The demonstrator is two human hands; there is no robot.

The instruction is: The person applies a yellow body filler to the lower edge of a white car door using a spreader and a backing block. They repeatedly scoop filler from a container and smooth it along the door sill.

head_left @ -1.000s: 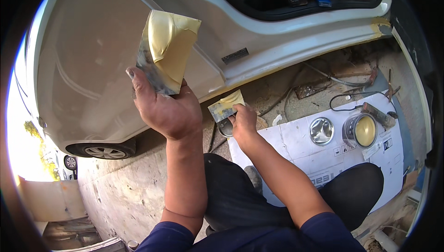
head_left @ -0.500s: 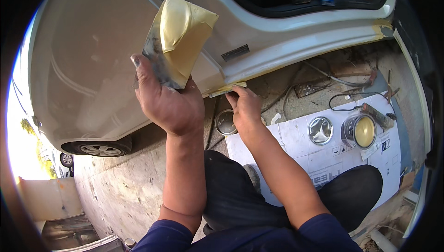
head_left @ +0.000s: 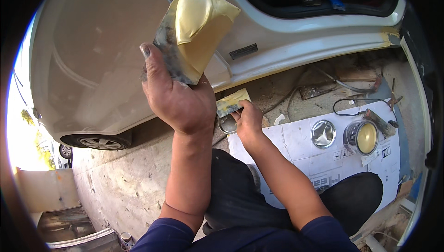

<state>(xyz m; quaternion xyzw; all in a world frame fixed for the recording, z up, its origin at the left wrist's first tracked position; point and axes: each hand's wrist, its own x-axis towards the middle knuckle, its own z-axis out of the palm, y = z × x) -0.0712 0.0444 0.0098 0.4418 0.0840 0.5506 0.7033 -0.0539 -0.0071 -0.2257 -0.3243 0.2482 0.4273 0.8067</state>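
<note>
Raised in front of the car body, my left hand grips a wide putty board by its stained lower edge. A thick mound of pale yellow body filler covers much of that board. Lower and to the right, my right hand pinches a small flat putty spreader, its face streaked with yellow filler and grey. The spreader is held apart from the car's sill, which carries a yellowish strip along its lower edge.
An open tin of yellow filler and a shiny metal lid rest on a flattened white carton at the right. Behind them, cables lie along the ground. The car's wheel is at the left.
My right hand has drawn the spreader down off the sill edge and turned its face up. The view has shifted slightly; the left hand still holds the board up.
</note>
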